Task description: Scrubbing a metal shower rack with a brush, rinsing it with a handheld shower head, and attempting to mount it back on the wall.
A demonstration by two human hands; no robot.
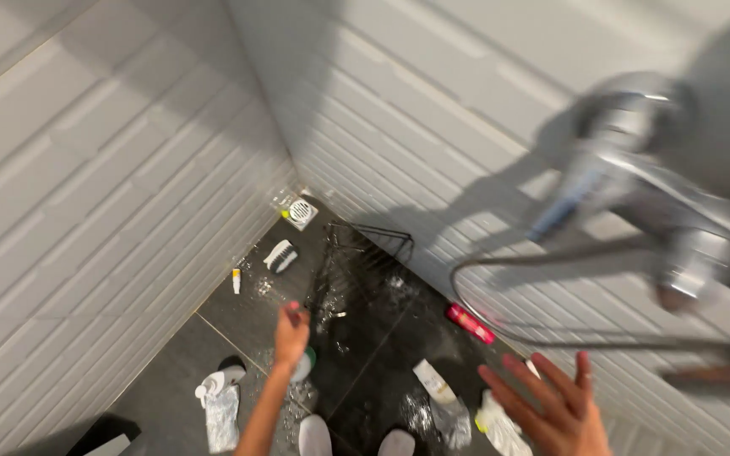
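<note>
My right hand (561, 404) is nearest, fingers spread, holding nothing. Left hand (291, 331) is down over the dark floor (247, 317), closed round sth small, can't tell what. Past the left hand: black wire rack (365, 253), then white brush (280, 255), then corner drain (300, 212).

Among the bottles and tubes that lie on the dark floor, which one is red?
The red tube, lying by the foot of the right-hand tiled wall. The other containers on the floor look white or pale.
</note>
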